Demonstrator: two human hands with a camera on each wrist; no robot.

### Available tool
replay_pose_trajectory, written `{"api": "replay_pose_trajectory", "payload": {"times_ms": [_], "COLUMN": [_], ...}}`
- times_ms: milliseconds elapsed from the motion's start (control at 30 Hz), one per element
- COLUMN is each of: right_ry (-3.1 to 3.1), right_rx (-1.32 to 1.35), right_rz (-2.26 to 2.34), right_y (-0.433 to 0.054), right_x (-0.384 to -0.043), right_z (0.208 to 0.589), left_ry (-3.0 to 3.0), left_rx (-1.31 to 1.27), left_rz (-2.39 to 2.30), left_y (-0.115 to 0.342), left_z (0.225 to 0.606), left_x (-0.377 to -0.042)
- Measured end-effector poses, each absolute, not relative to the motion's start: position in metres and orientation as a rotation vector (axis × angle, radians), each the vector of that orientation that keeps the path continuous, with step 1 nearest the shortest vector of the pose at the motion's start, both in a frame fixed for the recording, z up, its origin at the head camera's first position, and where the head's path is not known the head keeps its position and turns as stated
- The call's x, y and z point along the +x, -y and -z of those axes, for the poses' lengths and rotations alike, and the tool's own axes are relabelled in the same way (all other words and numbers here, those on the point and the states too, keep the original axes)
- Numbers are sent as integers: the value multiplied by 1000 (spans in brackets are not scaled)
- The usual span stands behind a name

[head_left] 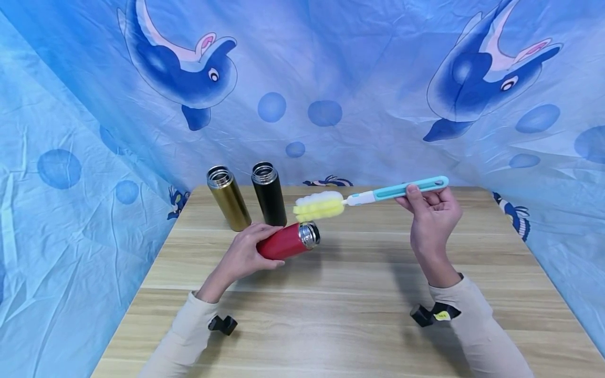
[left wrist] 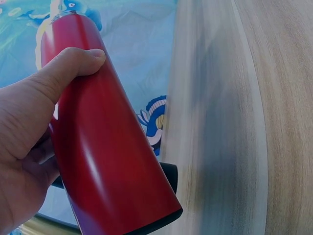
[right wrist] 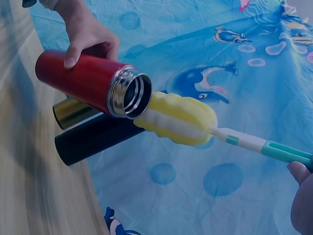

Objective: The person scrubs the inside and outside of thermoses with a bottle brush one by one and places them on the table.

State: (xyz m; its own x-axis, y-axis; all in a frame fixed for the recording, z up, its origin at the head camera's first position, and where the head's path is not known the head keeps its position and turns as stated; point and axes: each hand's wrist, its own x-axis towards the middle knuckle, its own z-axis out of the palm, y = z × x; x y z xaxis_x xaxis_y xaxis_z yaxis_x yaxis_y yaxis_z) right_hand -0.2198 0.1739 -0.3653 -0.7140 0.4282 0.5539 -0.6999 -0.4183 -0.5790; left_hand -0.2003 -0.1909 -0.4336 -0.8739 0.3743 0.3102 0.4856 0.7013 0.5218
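Observation:
My left hand (head_left: pixel 249 251) grips a red thermos bottle (head_left: pixel 283 242) round its body. The bottle is tilted over on its side above the table, its uncapped steel mouth (right wrist: pixel 131 94) facing right. In my right hand (head_left: pixel 432 218) I pinch the turquoise and white handle (head_left: pixel 402 190) of a bottle brush. Its yellow and white sponge head (head_left: pixel 319 206) points left, just above and behind the bottle's mouth in the head view. Seen from the right wrist, the sponge head stands beside the mouth, outside the bottle.
A gold bottle (head_left: pixel 230 202) and a black bottle (head_left: pixel 270 197), both without lids, stand upright at the back left of the wooden table (head_left: pixel 340 325). Behind the table hangs a blue cloth (head_left: pixel 368 105) printed with dolphins. Each wrist carries a small black camera.

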Motion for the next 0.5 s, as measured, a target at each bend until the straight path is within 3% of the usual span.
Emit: {"api": "replay_pose_trajectory", "payload": {"times_ms": [500], "right_ry": [1160], "right_rx": [345], "right_rz": [-2084], "right_y": [-184], "right_x": [-224], "right_z": [375], "left_ry": [2725], "left_rx": [-692], "left_rz": [960], "left_y": [191], "left_z": [434], "left_x": [-200]}}
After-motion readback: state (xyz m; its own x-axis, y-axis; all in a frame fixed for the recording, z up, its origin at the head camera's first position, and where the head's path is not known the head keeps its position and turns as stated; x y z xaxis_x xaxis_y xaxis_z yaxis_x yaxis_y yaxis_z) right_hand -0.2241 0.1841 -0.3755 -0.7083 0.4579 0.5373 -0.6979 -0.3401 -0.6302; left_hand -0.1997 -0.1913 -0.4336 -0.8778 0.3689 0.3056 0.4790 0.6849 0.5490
